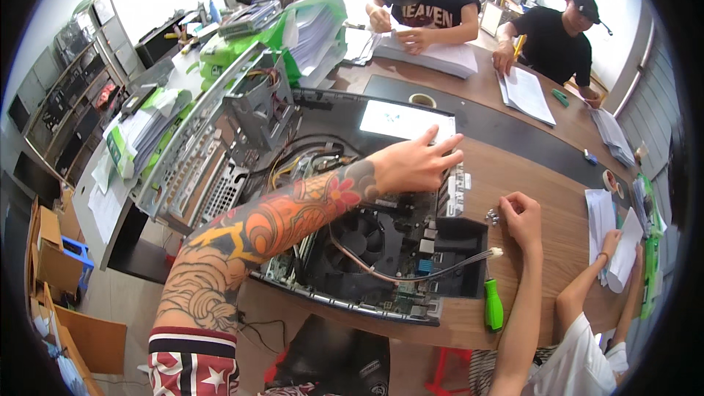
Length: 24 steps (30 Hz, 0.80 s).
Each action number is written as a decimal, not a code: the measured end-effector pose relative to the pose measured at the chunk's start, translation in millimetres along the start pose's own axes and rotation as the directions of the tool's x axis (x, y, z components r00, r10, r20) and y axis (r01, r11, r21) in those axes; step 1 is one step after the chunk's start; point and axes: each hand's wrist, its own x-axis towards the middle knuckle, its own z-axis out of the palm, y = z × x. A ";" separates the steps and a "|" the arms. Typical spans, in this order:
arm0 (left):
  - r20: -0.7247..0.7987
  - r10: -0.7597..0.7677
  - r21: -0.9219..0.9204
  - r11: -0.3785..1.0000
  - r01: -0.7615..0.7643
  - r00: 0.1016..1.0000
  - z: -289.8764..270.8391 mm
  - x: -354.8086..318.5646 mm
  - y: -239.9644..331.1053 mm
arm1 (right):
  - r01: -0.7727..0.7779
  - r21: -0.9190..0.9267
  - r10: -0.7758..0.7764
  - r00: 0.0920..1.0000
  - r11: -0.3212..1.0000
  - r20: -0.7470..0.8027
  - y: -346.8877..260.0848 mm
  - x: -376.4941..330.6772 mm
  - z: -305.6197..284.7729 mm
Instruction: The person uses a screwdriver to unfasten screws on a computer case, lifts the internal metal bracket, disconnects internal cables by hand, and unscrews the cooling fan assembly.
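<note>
Slanting in from the lower left edge, the person's tattooed left forearm (260, 224) is spanning the near side of an open computer case (352, 309), a striped sleeve (194, 363) bunching at its base. At the lower right, the bare right forearm (519, 330) is standing nearly upright in view, with a green-handled screwdriver (493, 306) lying just to its left on the wooden counter (557, 169).

Inside the case, which is lying on the counter, a black fan (358, 240) is sitting below the left wrist, and a loose cable (396, 277) is trailing right toward its white connector.

Farther up, the right grip (521, 220) is curling loosely, fingers bending leftward beside some small screws (492, 216); I cannot tell whether it is pinching one. The left grip (412, 165) is spreading wide over the case's right part, back of the hand facing up, fingers fanning to the right and away; it is holding nothing visible, its underside staying hidden.

Beyond, a tape roll (423, 100) is resting past the case, papers (526, 95) are lying across the counter, and a co-worker in black (554, 44) is holding a yellow pen (519, 47).
</note>
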 end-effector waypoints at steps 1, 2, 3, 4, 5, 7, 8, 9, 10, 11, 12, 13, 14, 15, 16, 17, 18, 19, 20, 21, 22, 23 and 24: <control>0.007 0.020 0.002 1.000 -0.020 1.000 5.0 -1.5 -3.0 | -0.002 -0.002 0.002 1.000 1.000 0.023 -0.6 1.2 0.6; 0.026 0.032 0.001 0.999 -0.032 0.999 5.0 -6.2 -5.0 | -0.013 0.012 0.013 1.000 1.000 0.023 -2.3 4.3 3.5; 0.021 0.046 0.006 0.999 -0.046 0.999 5.5 -1.8 -4.1 | -0.046 0.005 0.046 0.999 0.999 0.014 4.1 3.0 2.1; 0.013 0.048 0.021 0.999 -0.049 0.999 1.9 -0.1 -6.6 | -0.053 -0.001 0.053 0.997 0.999 0.055 12.0 5.9 -0.1; 0.006 0.055 0.014 0.998 -0.055 0.998 -0.3 4.0 -7.5 | 0.006 0.010 -0.006 0.999 1.000 0.032 25.8 9.4 -6.0; -0.029 0.061 0.028 0.998 -0.060 0.998 7.0 8.8 -7.8 | 0.026 0.004 -0.026 0.999 1.000 0.032 30.5 8.8 -6.9; -0.039 0.055 0.060 0.997 -0.052 0.998 12.4 4.8 -10.2 | 0.000 0.002 0.000 0.998 1.000 0.065 17.8 11.0 -6.0; -0.046 0.069 0.006 0.998 -0.069 0.997 14.9 4.4 -18.2 | -0.047 0.053 0.042 0.994 0.997 0.098 9.4 11.4 -6.6; -0.057 0.070 0.004 0.998 -0.070 0.996 16.9 0.5 -19.4 | -0.056 0.041 0.051 0.992 0.998 0.120 12.3 11.6 -4.5; -0.035 0.064 0.011 0.998 -0.063 0.997 17.3 0.4 -18.9 | -0.039 0.053 0.033 0.992 0.998 0.119 13.2 13.3 -5.8; -0.013 0.059 0.019 0.998 -0.059 0.998 17.2 1.1 -18.2 | -0.022 0.067 0.014 0.993 0.998 0.116 14.3 13.8 -6.8; -0.015 0.048 0.008 0.999 -0.048 0.999 16.4 2.4 -18.4 | -0.055 0.068 0.046 0.990 0.996 0.135 14.7 13.6 -10.3; 0.005 0.049 -0.034 0.998 -0.049 0.999 17.7 2.3 -19.1 | -0.060 0.063 0.051 0.988 0.996 0.145 15.8 12.7 -8.4; 0.023 0.054 -0.076 0.996 -0.052 0.998 18.5 1.3 -19.7 | -0.071 0.090 0.059 0.989 0.993 0.134 17.0 12.4 -7.3; 0.023 0.049 -0.081 0.996 -0.047 0.999 18.9 -0.8 -20.2 | -0.081 0.118 0.067 0.990 0.990 0.121 18.0 12.6 -6.8; 0.011 0.049 -0.083 0.995 -0.048 0.999 18.7 -2.1 -19.0 | -0.055 0.095 0.042 0.990 0.994 0.133 20.6 13.1 -7.9; -0.002 0.049 -0.084 0.995 -0.049 0.999 18.0 -2.4 -18.0 | -0.059 0.092 0.046 0.989 0.994 0.138 22.7 13.4 -9.7; 0.026 0.047 -0.066 0.997 -0.045 0.999 17.0 -1.3 -17.3 | -0.030 0.056 0.022 0.990 0.998 0.139 24.5 14.1 -11.9; 0.023 0.046 -0.069 0.997 -0.045 0.999 18.8 -0.6 -16.0 | 0.000 0.018 -0.003 0.990 1.000 0.138 25.3 14.0 -13.8; 0.007 0.043 -0.057 0.997 -0.042 0.999 20.4 0.6 -15.3 | -0.003 0.015 0.000 0.990 1.000 0.138 26.3 13.6 -14.8; -0.009 0.040 -0.045 0.998 -0.040 0.999 21.9 1.9 -14.5 | -0.008 0.027 0.004 0.990 1.000 0.140 27.4 13.4 -15.8; -0.007 0.043 -0.044 0.998 -0.043 0.999 22.5 1.2 -13.7 | -0.010 0.045 0.004 0.990 0.999 0.143 25.2 13.7 -14.1; -0.023 0.028 -0.045 0.999 -0.029 0.999 23.1 -0.2 -12.4 | -0.011 0.047 0.004 0.990 0.999 0.141 23.0 13.6 -12.4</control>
